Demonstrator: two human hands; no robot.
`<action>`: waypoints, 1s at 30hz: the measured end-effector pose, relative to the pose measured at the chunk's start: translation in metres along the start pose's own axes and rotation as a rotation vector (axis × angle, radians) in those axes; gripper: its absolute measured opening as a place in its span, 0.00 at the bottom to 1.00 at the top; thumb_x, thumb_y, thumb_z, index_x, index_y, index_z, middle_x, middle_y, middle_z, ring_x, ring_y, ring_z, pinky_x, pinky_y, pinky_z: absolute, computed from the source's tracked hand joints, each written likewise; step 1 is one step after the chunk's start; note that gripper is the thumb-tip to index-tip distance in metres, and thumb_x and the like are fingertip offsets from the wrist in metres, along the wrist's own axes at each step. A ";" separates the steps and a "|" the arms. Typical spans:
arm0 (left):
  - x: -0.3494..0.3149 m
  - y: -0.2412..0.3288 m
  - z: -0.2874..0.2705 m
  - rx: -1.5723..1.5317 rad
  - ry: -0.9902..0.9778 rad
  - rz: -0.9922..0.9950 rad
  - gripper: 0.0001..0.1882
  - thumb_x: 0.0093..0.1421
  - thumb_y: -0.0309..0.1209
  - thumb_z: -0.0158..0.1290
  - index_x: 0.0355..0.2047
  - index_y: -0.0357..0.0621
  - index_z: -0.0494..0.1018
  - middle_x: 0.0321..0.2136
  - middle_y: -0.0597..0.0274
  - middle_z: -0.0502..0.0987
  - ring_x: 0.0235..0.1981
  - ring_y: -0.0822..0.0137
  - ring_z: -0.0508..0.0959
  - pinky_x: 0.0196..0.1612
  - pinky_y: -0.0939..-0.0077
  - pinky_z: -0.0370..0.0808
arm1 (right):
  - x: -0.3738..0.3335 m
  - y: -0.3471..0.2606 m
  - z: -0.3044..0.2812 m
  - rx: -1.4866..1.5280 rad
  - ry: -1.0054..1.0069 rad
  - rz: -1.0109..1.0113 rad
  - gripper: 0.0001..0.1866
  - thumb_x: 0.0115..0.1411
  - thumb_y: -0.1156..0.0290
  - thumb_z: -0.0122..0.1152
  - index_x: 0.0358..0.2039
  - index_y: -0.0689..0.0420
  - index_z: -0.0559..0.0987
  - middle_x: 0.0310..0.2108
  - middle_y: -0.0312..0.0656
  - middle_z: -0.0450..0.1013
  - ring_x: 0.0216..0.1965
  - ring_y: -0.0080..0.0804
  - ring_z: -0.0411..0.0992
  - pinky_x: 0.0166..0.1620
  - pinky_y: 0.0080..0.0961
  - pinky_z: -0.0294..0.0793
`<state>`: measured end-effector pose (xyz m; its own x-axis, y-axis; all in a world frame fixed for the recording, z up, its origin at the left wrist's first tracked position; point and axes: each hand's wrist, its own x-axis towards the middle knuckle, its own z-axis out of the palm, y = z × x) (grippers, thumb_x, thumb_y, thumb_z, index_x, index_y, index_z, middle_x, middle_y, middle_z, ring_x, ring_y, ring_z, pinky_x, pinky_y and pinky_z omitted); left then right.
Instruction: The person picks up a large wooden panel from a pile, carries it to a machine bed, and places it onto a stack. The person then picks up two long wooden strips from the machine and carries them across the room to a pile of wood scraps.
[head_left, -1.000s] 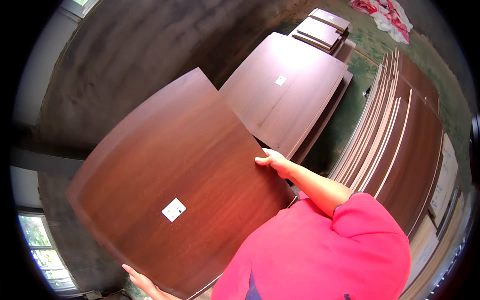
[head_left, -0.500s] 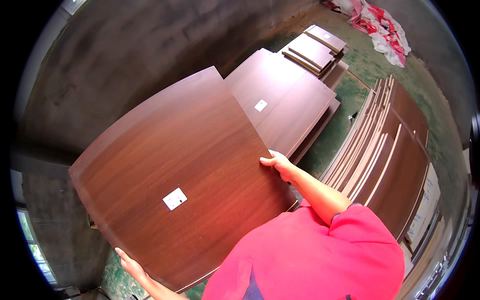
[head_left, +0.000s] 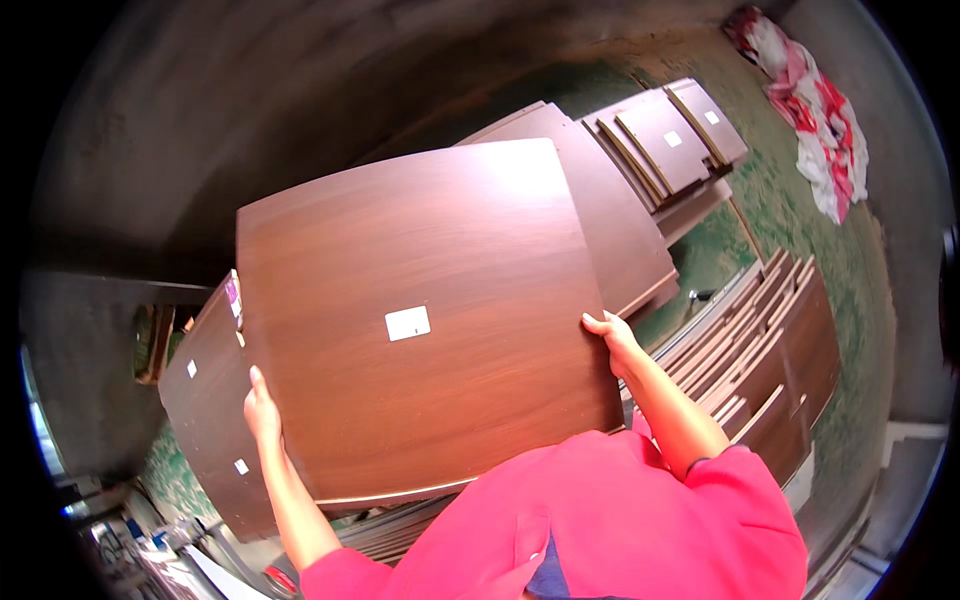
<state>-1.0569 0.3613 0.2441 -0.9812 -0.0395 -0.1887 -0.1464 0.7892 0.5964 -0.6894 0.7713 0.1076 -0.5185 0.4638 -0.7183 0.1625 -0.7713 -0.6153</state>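
Note:
A large dark-brown wood-grain board with a white label is held in front of my body. My left hand grips its left edge, thumb on the face and the other fingers hidden. On the opposite edge, my right hand holds it the same way, its thumb over the top surface. The board's near edge lies close to my red shirt. Behind its far right side, a stack of similar brown panels shows partly.
Smaller labelled panels are piled at the back. To my right, many boards stand on edge in a row. More brown panels lie at the left. Red and white crumpled sheeting rests on the green floor by the wall.
The board has swung clockwise, so its far edge is more level, and my left hand has risen with it. Panels at the left have come into view as my view turned.

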 end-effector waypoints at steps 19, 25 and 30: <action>0.003 -0.014 0.147 0.205 -0.120 -0.273 0.42 0.61 0.61 0.32 0.28 0.27 0.74 0.28 0.38 0.75 0.37 0.44 0.75 0.40 0.58 0.68 | 0.077 -0.097 -0.043 -0.290 0.089 0.164 0.15 0.56 0.68 0.58 0.42 0.62 0.73 0.38 0.42 0.74 0.38 0.32 0.72 0.45 0.31 0.69; -0.016 -0.028 0.173 0.153 -0.110 -0.330 0.44 0.60 0.63 0.30 0.28 0.28 0.75 0.30 0.35 0.75 0.40 0.41 0.74 0.42 0.55 0.68 | 0.107 -0.123 -0.052 -0.382 0.080 0.156 0.19 0.54 0.67 0.60 0.44 0.62 0.71 0.41 0.42 0.73 0.41 0.33 0.70 0.48 0.30 0.67; -0.027 -0.016 0.180 0.164 -0.130 -0.363 0.44 0.60 0.63 0.27 0.33 0.29 0.75 0.34 0.32 0.74 0.43 0.39 0.73 0.46 0.53 0.67 | 0.140 -0.144 -0.062 -0.493 0.154 0.159 0.16 0.53 0.60 0.59 0.38 0.55 0.73 0.36 0.40 0.72 0.38 0.32 0.69 0.46 0.33 0.67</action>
<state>-1.0054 0.4599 0.0987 -0.8441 -0.2637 -0.4670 -0.4478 0.8257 0.3431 -0.7332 0.9743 0.0753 -0.3323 0.4452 -0.8315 0.6228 -0.5584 -0.5479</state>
